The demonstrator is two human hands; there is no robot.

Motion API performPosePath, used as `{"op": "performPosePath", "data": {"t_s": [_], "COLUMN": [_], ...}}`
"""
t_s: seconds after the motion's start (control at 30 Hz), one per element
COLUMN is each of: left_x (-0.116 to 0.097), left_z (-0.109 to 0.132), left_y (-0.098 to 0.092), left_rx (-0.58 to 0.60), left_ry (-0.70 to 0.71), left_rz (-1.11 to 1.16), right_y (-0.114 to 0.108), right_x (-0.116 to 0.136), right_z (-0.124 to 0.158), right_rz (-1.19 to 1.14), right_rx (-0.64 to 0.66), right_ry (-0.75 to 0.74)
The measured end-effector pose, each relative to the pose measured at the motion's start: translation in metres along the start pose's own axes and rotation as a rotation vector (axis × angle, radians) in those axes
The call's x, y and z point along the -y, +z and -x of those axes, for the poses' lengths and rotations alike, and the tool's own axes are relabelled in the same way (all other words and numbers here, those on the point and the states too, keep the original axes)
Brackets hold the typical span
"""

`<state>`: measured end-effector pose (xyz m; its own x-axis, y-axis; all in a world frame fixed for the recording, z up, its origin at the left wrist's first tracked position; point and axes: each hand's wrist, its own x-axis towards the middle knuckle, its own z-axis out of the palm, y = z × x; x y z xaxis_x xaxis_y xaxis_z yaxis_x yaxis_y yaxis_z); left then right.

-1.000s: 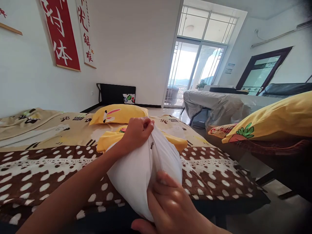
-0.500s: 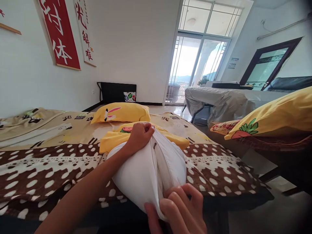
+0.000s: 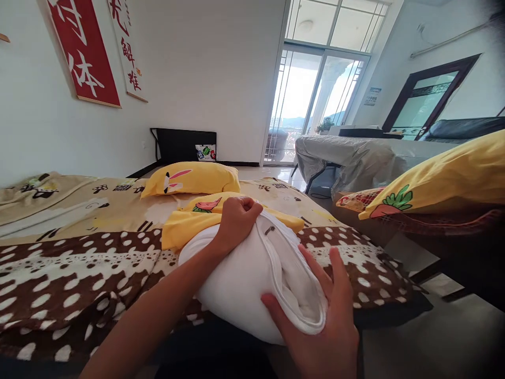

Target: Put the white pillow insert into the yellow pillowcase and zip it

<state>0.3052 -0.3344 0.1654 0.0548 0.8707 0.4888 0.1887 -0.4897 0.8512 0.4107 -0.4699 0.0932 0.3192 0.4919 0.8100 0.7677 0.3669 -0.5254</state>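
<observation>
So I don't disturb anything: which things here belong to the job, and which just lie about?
In hand: unzipped white fabric pillow, gripped by left hand, cupped by right hand; possibly yellow carrot-print cloth behind it.

Lying about: plump yellow rabbit-print pillow; yellow carrot-print pillow, far right; plastic-draped table.

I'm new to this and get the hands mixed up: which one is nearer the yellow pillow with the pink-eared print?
The left hand. It grips the white cushion, a little short of the yellow pillow. The right hand is at the cushion's near end, farther away.
</observation>
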Motion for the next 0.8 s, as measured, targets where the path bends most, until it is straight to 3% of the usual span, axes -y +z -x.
{"op": "performPosePath", "data": {"t_s": [0.17, 0.3, 0.43, 0.5, 0.63, 0.7, 0.8], "left_x": [0.004, 0.008, 0.008, 0.005, 0.007, 0.014, 0.026], "left_z": [-0.006, -0.003, 0.004, 0.013, 0.052, 0.078, 0.106], "left_y": [0.000, -0.003, -0.007, -0.016, -0.064, -0.098, -0.139], "left_rx": [0.015, 0.109, 0.275, 0.277, 0.187, 0.356, 0.718], "left_ry": [0.033, -0.010, 0.000, 0.037, 0.205, 0.311, 0.315], "left_rz": [-0.016, 0.039, 0.037, 0.032, 0.079, 0.041, -0.210], "right_y": [0.005, 0.008, 0.010, 0.010, 0.006, 0.004, 0.003], "right_x": [-0.007, -0.016, -0.022, -0.022, -0.021, -0.023, -0.029], "right_z": [0.005, 0.010, 0.018, 0.022, 0.030, 0.032, 0.034], "right_rz": [0.029, 0.034, 0.020, -0.002, -0.047, -0.071, -0.107], "right_rx": [-0.043, -0.098, -0.123, -0.135, -0.209, -0.218, -0.206], "right_ry": [-0.272, -0.327, -0.367, -0.373, -0.293, -0.302, -0.375]}}
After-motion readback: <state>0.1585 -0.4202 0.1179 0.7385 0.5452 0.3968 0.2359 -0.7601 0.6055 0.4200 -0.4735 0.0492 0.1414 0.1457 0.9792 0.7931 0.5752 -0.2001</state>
